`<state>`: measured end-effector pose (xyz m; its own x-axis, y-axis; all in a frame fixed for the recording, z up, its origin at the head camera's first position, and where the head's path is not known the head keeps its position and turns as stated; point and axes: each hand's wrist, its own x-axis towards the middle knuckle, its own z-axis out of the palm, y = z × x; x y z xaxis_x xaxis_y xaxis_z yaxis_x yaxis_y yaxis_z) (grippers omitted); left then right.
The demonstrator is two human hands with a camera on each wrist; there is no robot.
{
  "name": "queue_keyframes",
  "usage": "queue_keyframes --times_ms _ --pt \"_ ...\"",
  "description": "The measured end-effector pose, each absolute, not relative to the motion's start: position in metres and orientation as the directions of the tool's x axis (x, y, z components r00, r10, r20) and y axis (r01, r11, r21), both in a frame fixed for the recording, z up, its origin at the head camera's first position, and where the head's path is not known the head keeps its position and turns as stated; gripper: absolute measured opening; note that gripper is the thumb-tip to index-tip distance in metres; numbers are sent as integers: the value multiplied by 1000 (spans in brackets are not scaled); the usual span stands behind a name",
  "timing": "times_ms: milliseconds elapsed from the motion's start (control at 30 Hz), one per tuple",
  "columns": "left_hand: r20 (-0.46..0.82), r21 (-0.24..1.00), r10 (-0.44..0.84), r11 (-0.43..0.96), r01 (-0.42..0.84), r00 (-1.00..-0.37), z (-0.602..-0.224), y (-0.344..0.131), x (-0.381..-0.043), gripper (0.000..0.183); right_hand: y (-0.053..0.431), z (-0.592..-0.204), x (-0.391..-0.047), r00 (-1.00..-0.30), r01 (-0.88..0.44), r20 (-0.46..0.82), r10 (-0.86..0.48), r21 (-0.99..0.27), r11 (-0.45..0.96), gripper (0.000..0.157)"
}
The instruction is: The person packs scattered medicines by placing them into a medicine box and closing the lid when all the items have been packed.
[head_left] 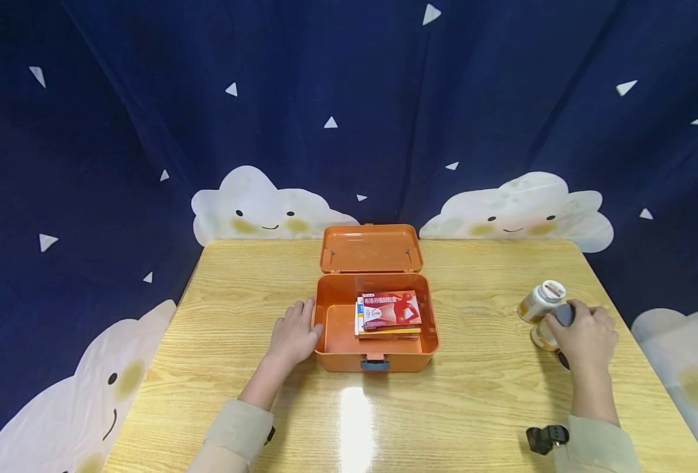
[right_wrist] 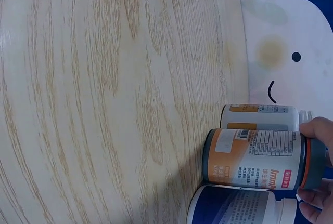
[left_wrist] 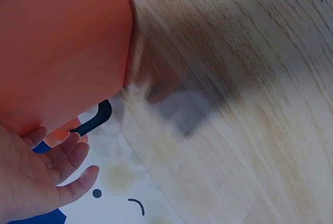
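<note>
My right hand [head_left: 585, 338] grips the dark lid of a white-and-orange vitamin bottle [right_wrist: 252, 156] from above, thumb and fingers on opposite sides of the lid. Close against it are a white bottle [head_left: 538, 303] on the far side and a navy-and-white bottle [right_wrist: 229, 206] on the near side, mostly hidden under my hand in the head view. My left hand [head_left: 292, 335] rests at the left wall of an open orange plastic case [head_left: 337, 362], thumb at the rim and fingers loosely extended along the outside. Inside lie a red medicine box [head_left: 392, 309] and other boxes beneath it.
The case's lid [head_left: 371, 248] is tipped back toward the curtain, and a blue-grey latch [head_left: 375, 364] sits on its front. A wooden table [head_left: 254, 276] carries everything, with a navy curtain [head_left: 302, 79] printed with clouds along its back and sides.
</note>
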<state>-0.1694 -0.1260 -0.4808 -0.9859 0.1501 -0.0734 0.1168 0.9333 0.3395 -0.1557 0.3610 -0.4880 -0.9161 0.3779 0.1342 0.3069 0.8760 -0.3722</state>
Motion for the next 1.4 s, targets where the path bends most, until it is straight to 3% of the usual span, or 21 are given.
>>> queue_keyframes --times_ms 767,1400 --pt "-72 345 148 931 115 -986 -481 -126 -170 53 340 -473 -155 -934 213 187 304 -393 895 56" --pt "-75 347 150 931 115 -986 -482 -126 -170 53 305 -438 -169 -927 39 333 175 -380 924 51"
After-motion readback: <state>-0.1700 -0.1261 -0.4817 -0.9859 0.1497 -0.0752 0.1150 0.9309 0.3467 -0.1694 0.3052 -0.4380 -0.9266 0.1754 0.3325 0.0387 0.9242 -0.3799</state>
